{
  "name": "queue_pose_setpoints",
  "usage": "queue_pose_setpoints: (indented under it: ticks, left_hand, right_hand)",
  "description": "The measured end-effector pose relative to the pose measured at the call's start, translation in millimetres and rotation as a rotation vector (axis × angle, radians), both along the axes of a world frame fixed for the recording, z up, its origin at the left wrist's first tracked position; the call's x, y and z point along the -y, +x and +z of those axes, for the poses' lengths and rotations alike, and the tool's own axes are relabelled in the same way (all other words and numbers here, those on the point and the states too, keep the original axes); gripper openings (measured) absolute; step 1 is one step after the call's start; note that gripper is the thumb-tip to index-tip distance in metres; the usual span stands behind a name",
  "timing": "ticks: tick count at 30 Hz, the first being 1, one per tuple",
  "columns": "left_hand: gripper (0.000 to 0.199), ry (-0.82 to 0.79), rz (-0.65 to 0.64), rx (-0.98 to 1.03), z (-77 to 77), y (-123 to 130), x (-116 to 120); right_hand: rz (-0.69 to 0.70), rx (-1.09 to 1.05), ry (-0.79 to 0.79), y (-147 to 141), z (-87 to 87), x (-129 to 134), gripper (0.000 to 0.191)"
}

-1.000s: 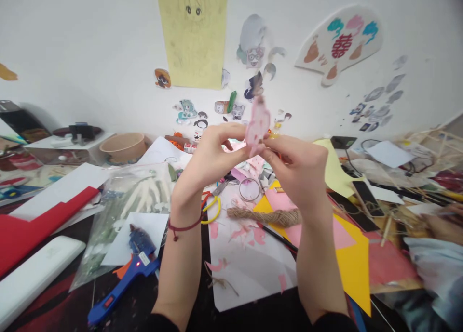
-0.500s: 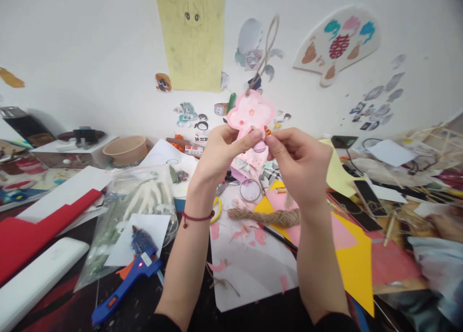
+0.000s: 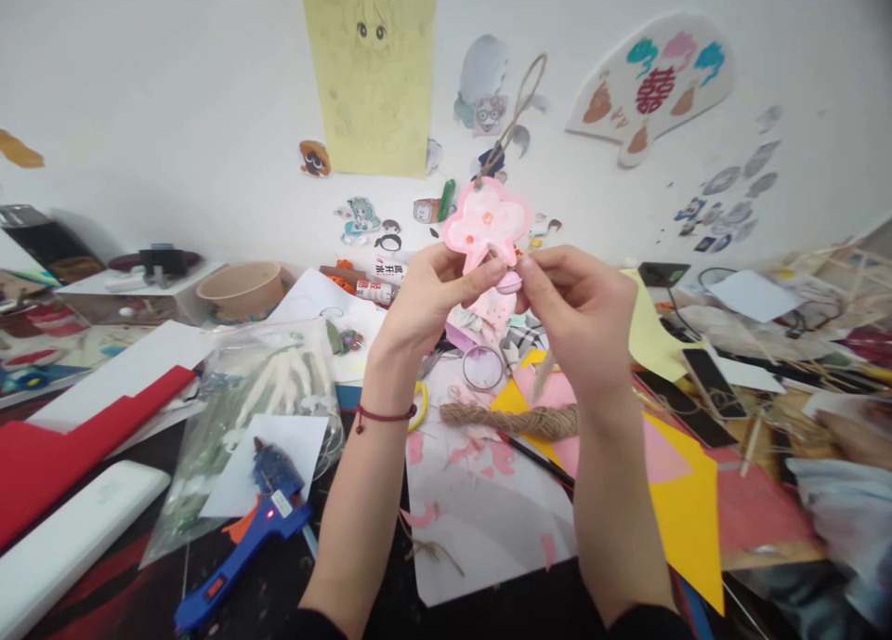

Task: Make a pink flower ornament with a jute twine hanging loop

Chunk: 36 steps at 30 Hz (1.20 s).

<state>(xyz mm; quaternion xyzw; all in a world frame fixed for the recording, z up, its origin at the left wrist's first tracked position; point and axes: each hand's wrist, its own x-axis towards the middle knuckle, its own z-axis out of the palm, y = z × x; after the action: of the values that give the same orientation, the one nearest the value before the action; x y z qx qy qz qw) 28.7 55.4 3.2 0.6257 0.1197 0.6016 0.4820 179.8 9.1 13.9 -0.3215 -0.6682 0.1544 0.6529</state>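
Raised in front of the wall is a pink and white flower-shaped ornament (image 3: pixel 486 215) with small reddish dots and a loop of twine (image 3: pixel 524 101) rising from its top. My left hand (image 3: pixel 439 292) pinches its lower left part, thumb across the front. On the other side my right hand (image 3: pixel 575 301) is closed, its thumb and forefinger pinching at the ornament's lower right edge. A bit of red and orange cord shows between the fingertips, mostly hidden. Below the hands lie a bundle of twine (image 3: pixel 508 419) and a white paper sheet (image 3: pixel 480 528) with pink scraps.
A blue hot glue gun (image 3: pixel 257 528) with a lit red light lies on paper at left, near a clear plastic bag (image 3: pixel 209 436) and a white case (image 3: pixel 84 538). Yellow card (image 3: pixel 687 519) and phones (image 3: pixel 712 380) lie at right. A beige bowl (image 3: pixel 241 290) stands at back left.
The ornament has shifted slightly right and its twine loop leans further right. Less of the red and orange cord shows by my right fingertips. Both hands keep their pinch.
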Motion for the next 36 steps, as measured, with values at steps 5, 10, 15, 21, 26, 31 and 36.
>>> queue_pose_setpoints:
  ticks: [5, 10, 15, 21, 26, 31, 36]
  left_hand:
    - [0.026, 0.139, 0.187, -0.136, 5.6, -1.1, 10.2]
    - [0.024, 0.236, 0.426, -0.225, 6.3, 5.2, 14.1]
    - [0.015, 0.193, 0.45, -0.146, 3.5, 14.3, 11.0]
    - [0.019, 0.195, 0.507, -0.145, 6.4, 14.0, 11.2]
    - [0.018, 0.229, 0.567, -0.143, 8.8, 10.3, 15.0]
    - [0.016, 0.269, 0.595, -0.168, 7.1, 9.0, 13.8]
    - [0.015, 0.391, 0.811, -0.353, 4.6, 13.5, 14.5]
  right_hand:
    - [-0.206, 0.143, 0.109, 6.0, -1.1, 0.1, 0.012]
    - [-0.478, 0.371, 0.343, 8.2, -0.7, -0.4, 0.015]
    - [-0.545, 0.473, 0.42, 7.3, -2.1, -3.0, 0.021]
    - [-0.486, 0.483, 0.419, 8.9, -3.2, -3.4, 0.022]
    - [-0.391, 0.456, 0.42, 9.2, -3.6, -3.1, 0.019]
    - [-0.297, 0.486, 0.278, 14.6, -2.3, -3.0, 0.014]
    - [-0.224, 0.307, 0.153, 19.1, -2.9, -13.8, 0.025]
